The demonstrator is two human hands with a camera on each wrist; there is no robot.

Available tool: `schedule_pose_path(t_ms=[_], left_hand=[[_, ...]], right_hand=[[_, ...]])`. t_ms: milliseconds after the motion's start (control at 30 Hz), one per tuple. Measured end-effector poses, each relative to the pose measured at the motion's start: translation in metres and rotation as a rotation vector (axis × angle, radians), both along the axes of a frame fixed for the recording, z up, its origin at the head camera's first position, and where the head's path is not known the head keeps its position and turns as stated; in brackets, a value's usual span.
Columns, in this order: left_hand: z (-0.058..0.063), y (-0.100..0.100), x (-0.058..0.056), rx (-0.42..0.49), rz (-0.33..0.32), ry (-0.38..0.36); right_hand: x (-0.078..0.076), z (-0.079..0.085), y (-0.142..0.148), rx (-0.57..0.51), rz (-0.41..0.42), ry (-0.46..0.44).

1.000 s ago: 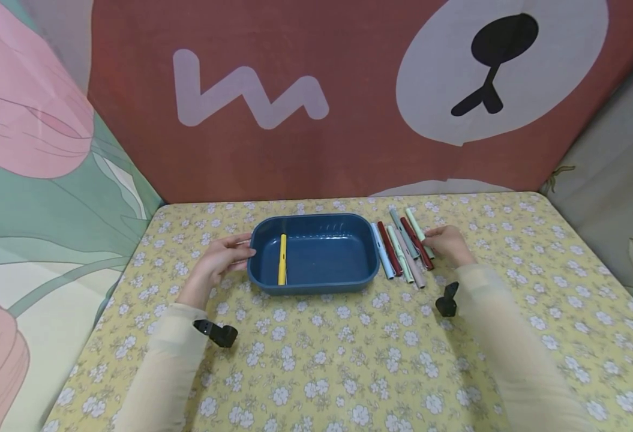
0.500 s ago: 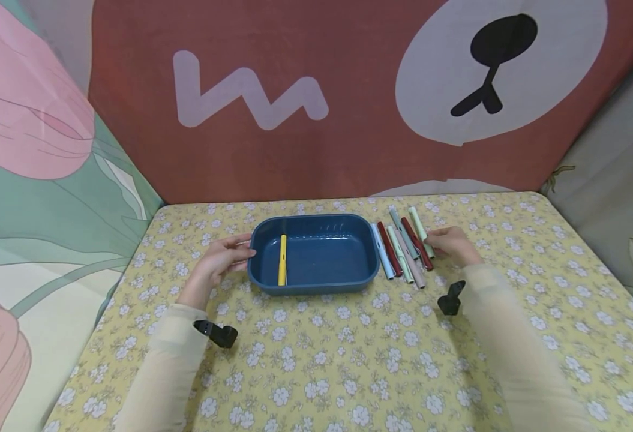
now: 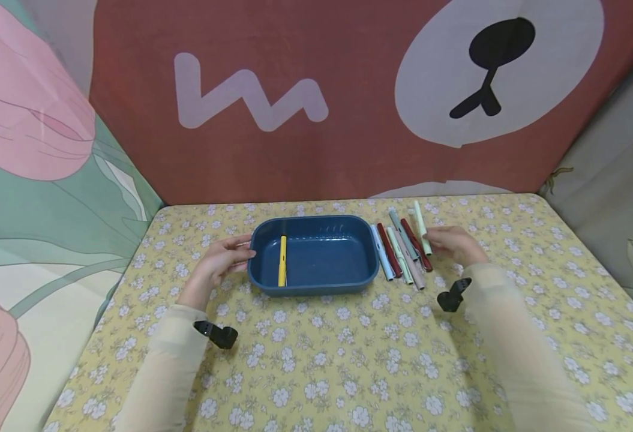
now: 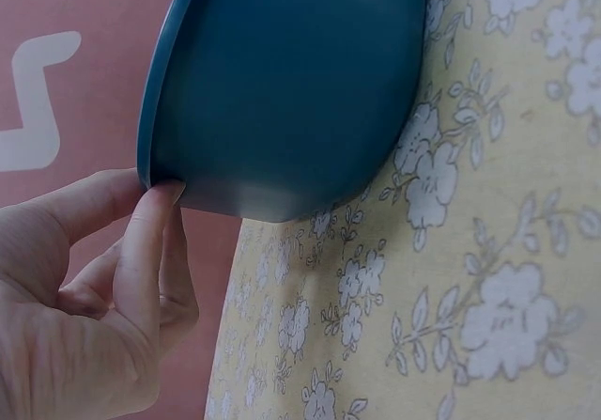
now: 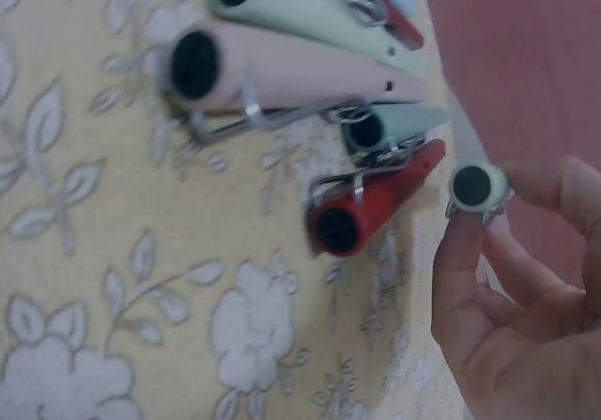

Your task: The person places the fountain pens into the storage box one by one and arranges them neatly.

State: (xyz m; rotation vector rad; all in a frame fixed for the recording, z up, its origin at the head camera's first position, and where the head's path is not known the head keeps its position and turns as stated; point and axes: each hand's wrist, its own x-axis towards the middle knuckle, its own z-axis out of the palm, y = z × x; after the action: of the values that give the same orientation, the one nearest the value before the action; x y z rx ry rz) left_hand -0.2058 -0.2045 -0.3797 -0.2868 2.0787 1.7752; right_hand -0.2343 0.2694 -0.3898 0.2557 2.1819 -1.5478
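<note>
A blue rectangular tray (image 3: pixel 316 288) stands on the table with one yellow pen (image 3: pixel 282 261) lying in its left part. My left hand (image 3: pixel 224 259) pinches the tray's left rim between thumb and fingers, which the left wrist view shows closely at the rim (image 4: pixel 155 91). On the right, my right hand (image 3: pixel 453 243) pinches a pale green pen (image 3: pixel 422 227) between thumb and fingers. In the right wrist view this pen (image 5: pixel 477 187) points its dark end at the camera, apart from the other pens. A red pen (image 5: pixel 362 209) lies closest to it.
Beside the tray's right wall lie several loose pens: a light blue one (image 3: pixel 382 252), a dark red one (image 3: pixel 389 250), a second pale green one (image 3: pixel 399 255), a pinkish one (image 3: pixel 416 273) and a grey-green one (image 3: pixel 402 231). A printed cloth wall (image 3: pixel 348 156) rises behind the flowered table (image 3: pixel 316 360).
My right hand has lifted the pale green pen off the table, away from the other pens, and shifted slightly right. My left hand and the tray have stayed put.
</note>
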Motion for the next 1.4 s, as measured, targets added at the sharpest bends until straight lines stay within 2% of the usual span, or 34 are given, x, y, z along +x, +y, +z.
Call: schedule_pose_path(t_ms=[133,500,867,1133,1400], left_hand=[[-0.001,-0.001,0.0,0.002,-0.004,0.004],[-0.002,-0.001,-0.002,-0.01,0.005,-0.003],[-0.002,-0.001,-0.002,-0.008,0.007,-0.005],[-0.002,-0.001,-0.003,-0.018,0.009,-0.004],[-0.002,0.0,-0.002,-0.029,0.011,0.001]], right_hand=[[-0.002,0.003,-0.001,-0.04,0.012,-0.013],[-0.005,0.011,-0.011,-0.155,-0.049,-0.082],[-0.008,0.024,-0.032,-0.251,-0.026,-0.05],[-0.007,0.036,-0.049,-0.226,-0.016,-0.029],[-0.008,0.042,-0.066,-0.108,0.023,0.013]])
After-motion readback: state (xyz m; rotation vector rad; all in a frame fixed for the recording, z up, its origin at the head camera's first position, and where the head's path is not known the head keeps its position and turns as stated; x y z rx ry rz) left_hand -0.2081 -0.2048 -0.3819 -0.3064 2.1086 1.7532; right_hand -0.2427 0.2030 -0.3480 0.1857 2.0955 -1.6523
